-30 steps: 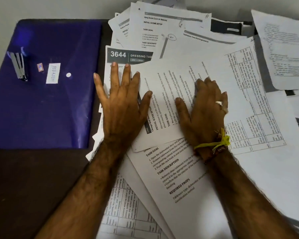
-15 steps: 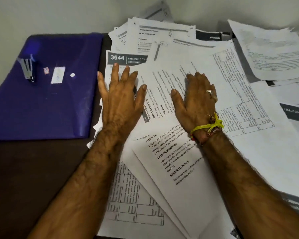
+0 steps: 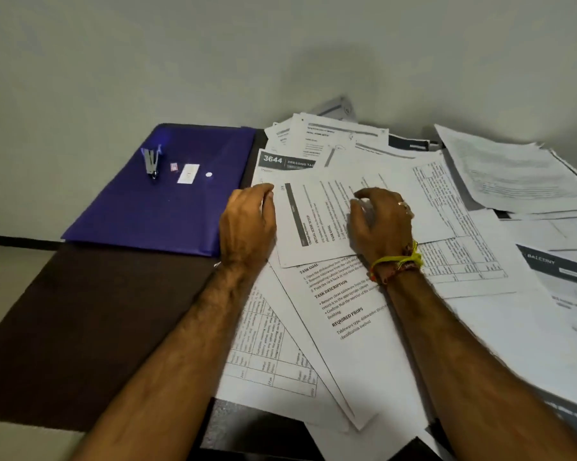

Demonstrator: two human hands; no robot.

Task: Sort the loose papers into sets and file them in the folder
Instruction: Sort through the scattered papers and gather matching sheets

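Head view. Dark brown table (image 3: 80,327), set against a pale wall. Loose papers (image 3: 397,344) heaped and overlapping across its right half, out to the right edge. Purple folder (image 3: 167,207) flat at the far left corner, closed; on it a stapler (image 3: 151,161) and a small white label (image 3: 188,173).

Left hand (image 3: 248,224) at the left edge of the top sheet (image 3: 317,221), fingers curled down over that edge; whether it pinches the paper, cannot tell. Right hand (image 3: 382,221) on the same sheet, fingers bent, tips pressing on the paper, nothing gripped. Yellow thread band (image 3: 398,261) at the right wrist.
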